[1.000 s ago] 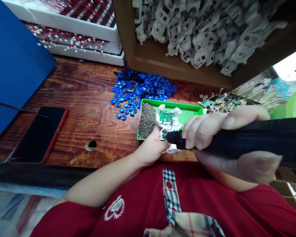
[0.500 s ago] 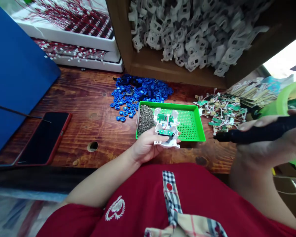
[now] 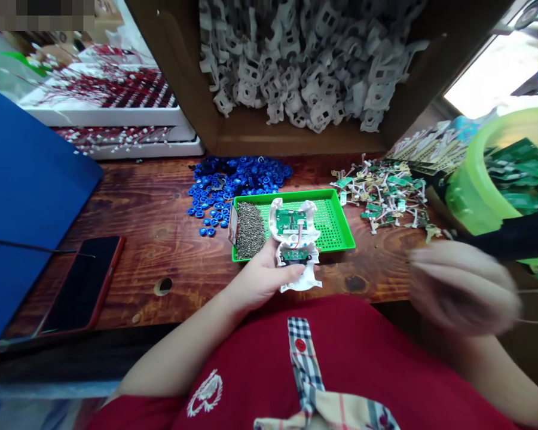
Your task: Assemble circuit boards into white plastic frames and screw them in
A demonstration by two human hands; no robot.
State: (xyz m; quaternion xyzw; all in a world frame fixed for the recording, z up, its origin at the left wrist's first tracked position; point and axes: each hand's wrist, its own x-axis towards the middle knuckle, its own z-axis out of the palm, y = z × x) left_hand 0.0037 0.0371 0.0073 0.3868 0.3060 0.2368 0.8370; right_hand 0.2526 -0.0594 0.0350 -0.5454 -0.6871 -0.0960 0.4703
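My left hand (image 3: 263, 276) holds a white plastic housing in two joined halves, thumb pressed on the lower half (image 3: 301, 278). The upper half (image 3: 291, 221) carries a green circuit board, and a thin red and white cable links it to a smaller board below. Beneath the upper half is a green perforated tray (image 3: 336, 215) with a heap of small screws (image 3: 250, 230) at its left end. On the right, my right hand (image 3: 464, 289) is smeared by motion, its fingers unclear. A black pen-shaped electric screwdriver (image 3: 520, 234) lies just above it; whether they touch is unclear.
Blue plastic parts (image 3: 237, 179) lie behind the tray. Small wired boards (image 3: 385, 188) are heaped right, beside a green tub (image 3: 470, 173) of circuit boards. A carton (image 3: 233, 140) of white housings stands behind. Left are a phone (image 3: 83, 283) and white trays (image 3: 112, 116) of red wires.
My right hand has moved from around the screwdriver to below and left of its body. The view has shifted; the housing in my left hand now shows more fully.
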